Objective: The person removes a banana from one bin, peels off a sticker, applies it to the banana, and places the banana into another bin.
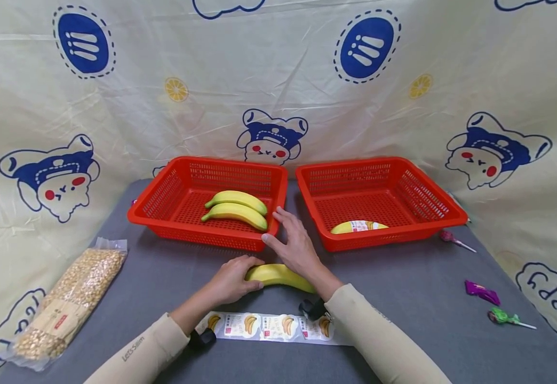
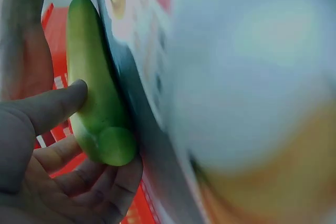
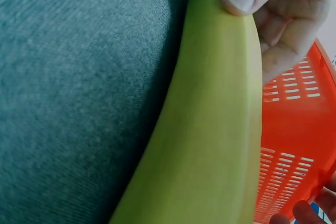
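Note:
A yellow banana (image 1: 278,274) lies on the grey table in front of the red baskets. My left hand (image 1: 232,280) holds its left end; in the left wrist view the thumb presses on top and the fingers (image 2: 79,177) curl beneath the tip. Above the banana, my right hand (image 1: 297,245) reaches toward the left basket's near corner with fingers spread, holding nothing. Two more bananas (image 1: 235,213) lie in the left basket (image 1: 206,237). Inside the right basket (image 1: 384,242) is a banana (image 1: 343,228) with a label. A strip of banana stickers (image 1: 242,325) lies nearest me, partly behind my right wrist.
To the left lies a clear bag of pale kernels (image 1: 74,298). On the right side are a purple lollipop (image 1: 446,236), a purple wrapped candy (image 1: 482,292) and a green lollipop (image 1: 499,316). A printed sheet (image 1: 278,80) hangs behind the baskets.

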The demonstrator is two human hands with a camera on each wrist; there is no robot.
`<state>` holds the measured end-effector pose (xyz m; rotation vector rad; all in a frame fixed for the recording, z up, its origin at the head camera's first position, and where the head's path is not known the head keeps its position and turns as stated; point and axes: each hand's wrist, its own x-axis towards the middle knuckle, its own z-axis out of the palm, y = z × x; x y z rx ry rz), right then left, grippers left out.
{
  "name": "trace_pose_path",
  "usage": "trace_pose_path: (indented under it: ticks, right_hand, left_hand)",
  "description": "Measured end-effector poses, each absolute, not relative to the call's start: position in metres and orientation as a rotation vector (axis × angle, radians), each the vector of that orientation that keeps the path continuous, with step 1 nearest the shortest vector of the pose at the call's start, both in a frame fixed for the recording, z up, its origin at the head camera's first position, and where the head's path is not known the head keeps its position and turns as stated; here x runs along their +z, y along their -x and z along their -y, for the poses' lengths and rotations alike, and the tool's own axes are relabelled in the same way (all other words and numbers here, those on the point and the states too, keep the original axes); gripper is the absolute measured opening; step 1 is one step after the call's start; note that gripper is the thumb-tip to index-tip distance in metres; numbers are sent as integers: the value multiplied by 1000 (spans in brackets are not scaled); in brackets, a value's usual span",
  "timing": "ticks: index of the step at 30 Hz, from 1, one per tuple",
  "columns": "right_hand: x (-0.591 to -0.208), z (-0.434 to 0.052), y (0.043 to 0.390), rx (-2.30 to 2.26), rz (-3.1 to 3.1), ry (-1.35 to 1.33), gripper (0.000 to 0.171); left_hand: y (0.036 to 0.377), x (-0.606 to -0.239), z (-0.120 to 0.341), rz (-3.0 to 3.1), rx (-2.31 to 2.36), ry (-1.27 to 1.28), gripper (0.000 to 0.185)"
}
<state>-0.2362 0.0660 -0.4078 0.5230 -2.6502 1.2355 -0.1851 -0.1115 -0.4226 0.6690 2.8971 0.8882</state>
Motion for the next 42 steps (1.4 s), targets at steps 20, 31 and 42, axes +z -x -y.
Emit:
trace_pose_path:
  ticks: [20, 31, 42]
  right_hand:
    - [-409, -65, 238, 1239, 2623, -550, 63]
    - [-400, -85, 212, 1136, 2524, -601, 57]
    - [-410, -139, 144, 980, 2698, -651, 43]
  left_hand:
    - [184, -423, 94, -2858, 913, -627, 44]
    - [161, -411, 97, -2933, 982, -635, 46]
    - [126, -421, 91, -2860, 867, -979, 36]
